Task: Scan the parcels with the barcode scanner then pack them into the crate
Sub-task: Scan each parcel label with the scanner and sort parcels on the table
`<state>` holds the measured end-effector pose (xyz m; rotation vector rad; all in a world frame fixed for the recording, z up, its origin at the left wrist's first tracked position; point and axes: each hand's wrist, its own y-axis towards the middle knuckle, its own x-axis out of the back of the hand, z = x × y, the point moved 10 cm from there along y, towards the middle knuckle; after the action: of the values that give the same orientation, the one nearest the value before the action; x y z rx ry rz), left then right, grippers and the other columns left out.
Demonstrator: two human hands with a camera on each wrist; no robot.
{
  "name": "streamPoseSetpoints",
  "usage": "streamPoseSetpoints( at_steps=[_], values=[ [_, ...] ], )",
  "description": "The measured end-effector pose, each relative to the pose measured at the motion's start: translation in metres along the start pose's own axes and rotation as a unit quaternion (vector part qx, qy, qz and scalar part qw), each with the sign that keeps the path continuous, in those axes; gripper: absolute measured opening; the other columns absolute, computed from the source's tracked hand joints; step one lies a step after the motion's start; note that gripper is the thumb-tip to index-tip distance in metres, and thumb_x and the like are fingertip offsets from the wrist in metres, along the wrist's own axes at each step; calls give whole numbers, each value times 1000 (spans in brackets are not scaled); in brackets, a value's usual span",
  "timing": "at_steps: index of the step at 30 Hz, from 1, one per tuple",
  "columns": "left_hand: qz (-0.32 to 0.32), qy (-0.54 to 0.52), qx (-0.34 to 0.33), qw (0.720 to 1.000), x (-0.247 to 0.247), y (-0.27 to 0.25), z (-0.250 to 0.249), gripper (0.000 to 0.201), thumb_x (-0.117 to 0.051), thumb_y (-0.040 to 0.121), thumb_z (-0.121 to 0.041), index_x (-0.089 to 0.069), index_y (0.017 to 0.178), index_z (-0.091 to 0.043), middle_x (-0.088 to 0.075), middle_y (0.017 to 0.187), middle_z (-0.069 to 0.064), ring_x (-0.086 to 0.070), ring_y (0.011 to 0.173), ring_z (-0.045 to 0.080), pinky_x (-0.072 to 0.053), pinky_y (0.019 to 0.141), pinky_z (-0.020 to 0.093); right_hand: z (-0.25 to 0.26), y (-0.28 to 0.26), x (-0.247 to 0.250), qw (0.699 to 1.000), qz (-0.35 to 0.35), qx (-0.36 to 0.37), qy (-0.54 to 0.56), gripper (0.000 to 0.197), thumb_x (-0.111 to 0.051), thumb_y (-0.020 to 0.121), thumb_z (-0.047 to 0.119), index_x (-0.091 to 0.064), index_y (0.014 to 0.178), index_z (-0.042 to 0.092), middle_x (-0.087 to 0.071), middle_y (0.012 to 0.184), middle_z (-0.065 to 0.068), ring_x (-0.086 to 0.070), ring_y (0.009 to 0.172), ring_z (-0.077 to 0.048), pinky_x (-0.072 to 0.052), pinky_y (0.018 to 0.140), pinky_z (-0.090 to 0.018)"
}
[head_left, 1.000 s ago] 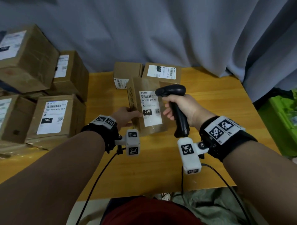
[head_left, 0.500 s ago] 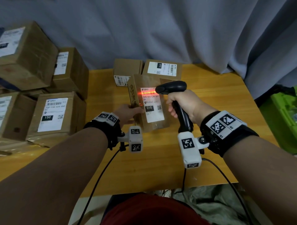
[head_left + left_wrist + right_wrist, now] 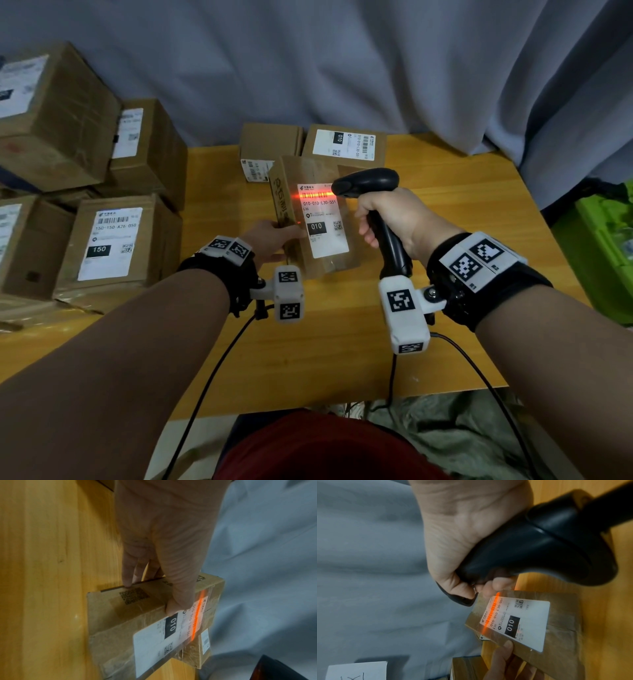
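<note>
Scanner point(image 3: 368, 192) light came on across the parcel point(image 3: 317, 219) label; left hand point(image 3: 270, 240) gripped its edge, right hand point(image 3: 390, 219) clutched the scanner. Any wobble could spoil the read.

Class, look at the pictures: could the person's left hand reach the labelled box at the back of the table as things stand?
Probably not yet: the left hand grips the parcel being scanned, which stands before the back box.

L hand point(image 3: 270, 238) fingers clamped on parcel point(image 3: 318, 219) edge, R hand point(image 3: 390, 214) round scanner point(image 3: 373, 198) grip
</note>
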<state>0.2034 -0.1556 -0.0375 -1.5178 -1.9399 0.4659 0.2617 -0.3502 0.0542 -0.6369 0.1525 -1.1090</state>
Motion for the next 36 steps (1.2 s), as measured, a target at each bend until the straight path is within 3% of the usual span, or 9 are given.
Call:
streamPoseSetpoints(
  at_steps=[9,13,17,20,24,26,32,36],
  values=[
    [-2,3,4,1000,1,3,-2,34,-69,85,-25,-59,114,-12,-67,111,3,-61,99,17,-50,76,27,-1,3,2,1000,-8,7,9,9,-59,76,5,-62,67,3,-59,56,-10,-54,43,-18,-46,46,-22],
    [-11,-8,0,1000,2,5,-8,31,-69,85,-24,-59,112,-12,-66,112,4,-61,103,19,-51,84,31,8,4,-1,999,-7,31,27,7,-61,81,5,-64,80,-1,-62,60,-14,-53,42,-18,-45,44,-22],
    [-8,-22,-17,1000,4,8,-20,27,-67,86,-19,-58,111,-15,-65,114,3,-59,108,20,-49,85,31,22,9,-6,997,-18,70,-22,18,-63,84,8,-65,94,-7,-63,65,-17,-54,38,-17,-44,40,-22],
    [-25,-29,-32,999,11,10,-26,28,-68,85,-17,-59,112,-14,-65,115,4,-60,108,20,-50,83,30,29,12,-5,995,-30,86,-44,17,-64,84,10,-66,90,-5,-63,65,-16,-57,41,-18,-46,41,-23],
    [-48,-42,-32,997,20,11,-28,12,-65,86,-14,-61,96,-18,-67,108,3,-61,103,20,-49,77,28,27,15,5,994,-55,80,-41,12,-65,82,14,-65,77,2,-60,53,-8,-60,42,-19,-48,46,-26],
    [-59,-43,-31,997,22,11,-28,17,-66,86,-15,-62,102,-16,-67,110,4,-62,101,19,-50,77,28,25,16,5,996,-50,71,-34,12,-64,81,12,-66,79,1,-59,51,-8,-59,41,-19,-47,46,-26],
    [-68,-39,-28,997,19,12,-29,30,-68,85,-18,-59,113,-13,-67,114,7,-62,104,24,-52,90,35,23,11,-2,997,-24,70,-17,10,-61,81,9,-65,78,0,-59,55,-12,-56,43,-21,-49,46,-25],
    [-71,-30,-25,997,19,11,-28,26,-68,84,-19,-59,108,-14,-67,113,8,-63,105,25,-52,94,39,22,11,-2,997,-24,69,-9,11,-61,80,8,-65,79,-1,-58,57,-13,-56,44,-21,-49,47,-26]
  ],
)
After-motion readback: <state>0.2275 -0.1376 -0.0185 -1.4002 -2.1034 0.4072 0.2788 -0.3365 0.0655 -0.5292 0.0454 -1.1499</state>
